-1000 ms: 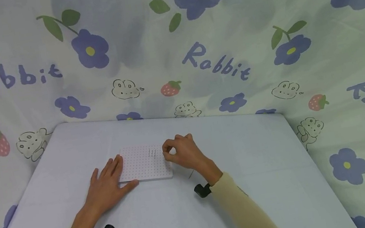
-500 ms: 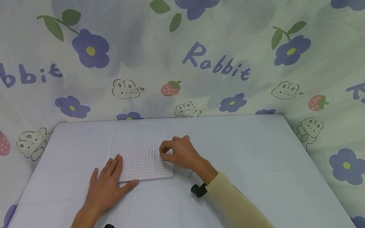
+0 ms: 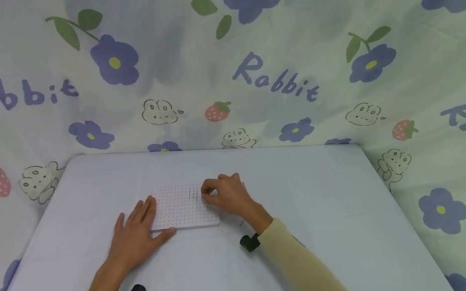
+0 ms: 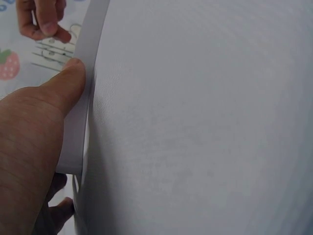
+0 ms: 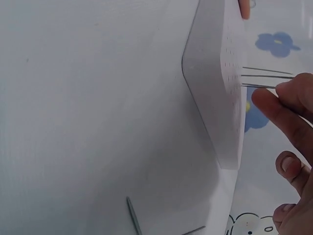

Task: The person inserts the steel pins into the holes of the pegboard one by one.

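A white board with a grid of small holes point(image 3: 179, 212) lies on the table. Several thin dark metal pins point(image 3: 193, 193) stand upright in a row near its far right part. My left hand point(image 3: 135, 237) rests spread along the board's left edge, its thumb point(image 4: 73, 81) against the near edge in the left wrist view. Over the board, beside the row, my right hand point(image 3: 227, 194) pinches a thin metal pin point(image 5: 259, 86) between thumb and index finger. Its other fingers are bent and hold nothing.
Loose metal pins lie on the white tabletop right of the board; one pin point(image 5: 133, 215) shows in the right wrist view, and another pin point(image 5: 194, 230) lies near it. A patterned cloth point(image 3: 185, 71) hangs behind the table.
My right hand has moved left over the board, closer to the row of standing pins. The left hand and the board have stayed in place.
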Available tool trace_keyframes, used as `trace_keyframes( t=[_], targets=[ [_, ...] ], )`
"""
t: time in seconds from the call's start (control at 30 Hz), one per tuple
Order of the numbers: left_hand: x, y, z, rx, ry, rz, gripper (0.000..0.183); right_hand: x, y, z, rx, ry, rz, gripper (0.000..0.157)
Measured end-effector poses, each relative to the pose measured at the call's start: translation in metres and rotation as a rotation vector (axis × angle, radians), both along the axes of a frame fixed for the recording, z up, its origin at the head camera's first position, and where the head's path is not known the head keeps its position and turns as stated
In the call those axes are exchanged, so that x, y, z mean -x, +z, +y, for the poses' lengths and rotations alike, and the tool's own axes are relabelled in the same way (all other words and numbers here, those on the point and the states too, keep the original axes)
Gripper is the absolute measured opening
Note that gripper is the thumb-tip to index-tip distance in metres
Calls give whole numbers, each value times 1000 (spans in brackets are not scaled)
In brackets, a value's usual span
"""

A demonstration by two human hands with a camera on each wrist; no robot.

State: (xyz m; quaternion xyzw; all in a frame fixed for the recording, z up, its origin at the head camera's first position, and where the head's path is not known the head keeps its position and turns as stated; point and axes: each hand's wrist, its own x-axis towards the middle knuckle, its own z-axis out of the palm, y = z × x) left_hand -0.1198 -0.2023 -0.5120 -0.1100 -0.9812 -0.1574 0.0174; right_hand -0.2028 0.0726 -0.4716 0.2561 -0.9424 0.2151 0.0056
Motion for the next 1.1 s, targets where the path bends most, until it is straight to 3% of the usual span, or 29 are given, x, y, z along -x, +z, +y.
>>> trace_keyframes(
  t=[1.1],
  targets=[
    [0,0,0,-3,2,5,108,2,-7,-8,-43,-36,-10,8]
  ],
)
